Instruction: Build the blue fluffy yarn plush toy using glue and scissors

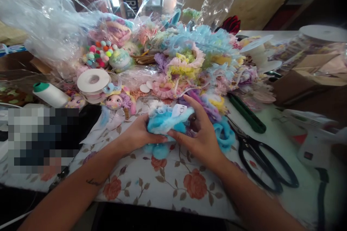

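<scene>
Both my hands hold a fluffy blue and white plush toy [165, 121] just above the flowered tablecloth [168, 184]. My left hand [139, 133] grips its left side with the thumb under it. My right hand [200, 135] wraps over its right side, fingers curled across the top near a small white tag [180, 109]. More blue fur [225, 135] lies just right of my right hand.
Black scissors [260, 158] lie to the right, beside a green-handled tool [246, 113] and a white glue gun [314, 133]. A heap of pastel lace trims [189, 54], pompoms [97, 52], small dolls [118, 101], a ribbon spool [93, 80], a thread cone [50, 94] and plastic bags [48, 25] fills the back.
</scene>
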Demonstrator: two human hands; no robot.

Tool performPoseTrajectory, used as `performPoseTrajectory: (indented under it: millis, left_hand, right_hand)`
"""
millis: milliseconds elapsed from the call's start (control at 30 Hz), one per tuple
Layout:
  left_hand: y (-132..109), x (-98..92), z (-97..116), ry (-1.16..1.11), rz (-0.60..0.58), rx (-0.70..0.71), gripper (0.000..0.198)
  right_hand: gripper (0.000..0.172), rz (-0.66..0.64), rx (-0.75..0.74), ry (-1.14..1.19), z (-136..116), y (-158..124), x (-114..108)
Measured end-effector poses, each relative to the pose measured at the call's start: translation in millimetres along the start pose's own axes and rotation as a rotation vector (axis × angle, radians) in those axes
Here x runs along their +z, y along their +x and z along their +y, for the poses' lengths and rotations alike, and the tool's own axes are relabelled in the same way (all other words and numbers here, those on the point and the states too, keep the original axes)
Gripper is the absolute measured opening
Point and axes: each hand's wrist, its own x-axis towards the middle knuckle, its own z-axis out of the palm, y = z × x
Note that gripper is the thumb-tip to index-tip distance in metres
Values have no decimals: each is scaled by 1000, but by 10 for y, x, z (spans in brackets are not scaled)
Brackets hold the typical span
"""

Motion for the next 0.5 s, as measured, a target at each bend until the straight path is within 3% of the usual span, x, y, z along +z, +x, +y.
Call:
performPoseTrajectory:
  millis: [233,333,400,500]
  left_hand:
    - [2,23,-3,-28,46,15,47]
    - [16,36,-27,-86,140,-17,46]
    - [27,41,-38,-155,244,-42,47]
    - [43,46,-35,-243,346,-34,52]
  right_hand:
    - [85,18,-13,12,7,20,-12]
    - [83,65,-27,-46,59,22,-20]
    - [74,126,-55,-75,88,16,-17]
    - [42,263,-197,-165,104,0,1]
